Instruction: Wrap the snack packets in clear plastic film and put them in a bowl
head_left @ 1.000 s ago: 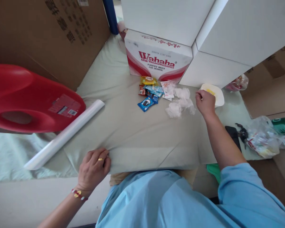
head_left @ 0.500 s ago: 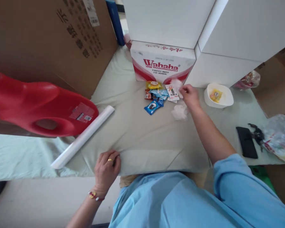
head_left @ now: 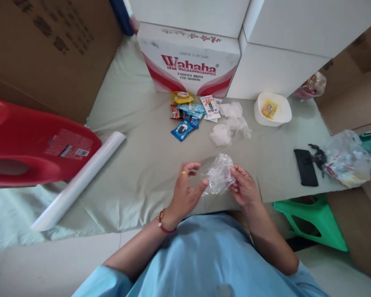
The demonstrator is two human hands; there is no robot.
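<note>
The bag (head_left: 219, 174) is glossy, crinkled plastic; the tub (head_left: 283, 109), smooth plastic; the brown carton (head_left: 58, 62), matt cardboard; the cloth (head_left: 151, 165), creased.

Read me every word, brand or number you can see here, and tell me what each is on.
"Wahaha ®": front of the carton.
"PURIFIED WATER FOR DRINKING": same side, below.
Carton's top characters and grey line above the brand: too blurred.
White sachet, packets: print too small.
Red jug label, brown box: too blurred.
Held bag: nothing readable.
</note>
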